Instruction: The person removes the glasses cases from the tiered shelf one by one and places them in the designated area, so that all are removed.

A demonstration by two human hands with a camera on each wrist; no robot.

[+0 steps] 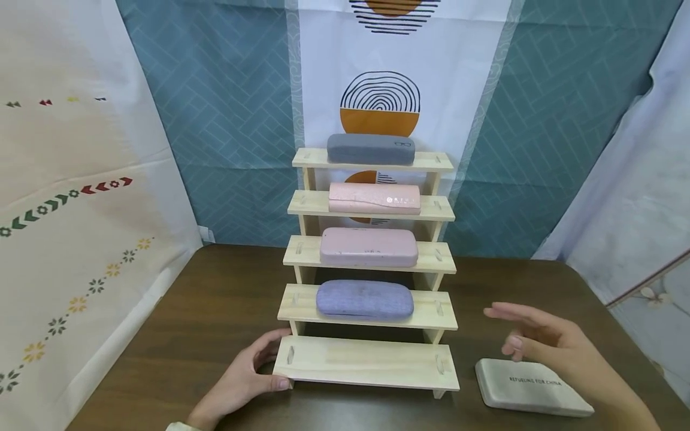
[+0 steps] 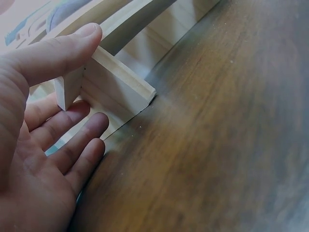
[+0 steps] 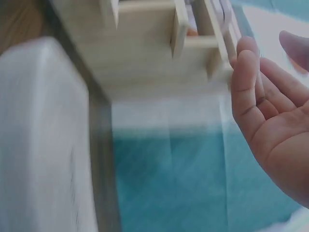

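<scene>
A stepped wooden display rack [image 1: 366,361] stands on the table, with a case on each of its upper four shelves and a bare lowest shelf. My left hand [image 1: 242,377] holds the rack's lower left corner; its thumb lies at the front edge and its fingers reach round the side panel [image 2: 113,87]. To the right of the rack my right hand [image 1: 550,341] hovers, fingers loosely bent, holding nothing. Beneath it lies a pale grey case [image 1: 530,389] with dark lettering, partly hidden by the wrist; it shows blurred in the right wrist view.
From top to bottom, the shelves hold a grey-blue case [image 1: 371,149], a pale pink case [image 1: 374,199], a mauve case [image 1: 369,246] and a periwinkle case [image 1: 364,299]. The dark wooden table [image 1: 215,299] meets a blue patterned curtain [image 1: 215,120] behind and white cloth [image 1: 81,179] at the left.
</scene>
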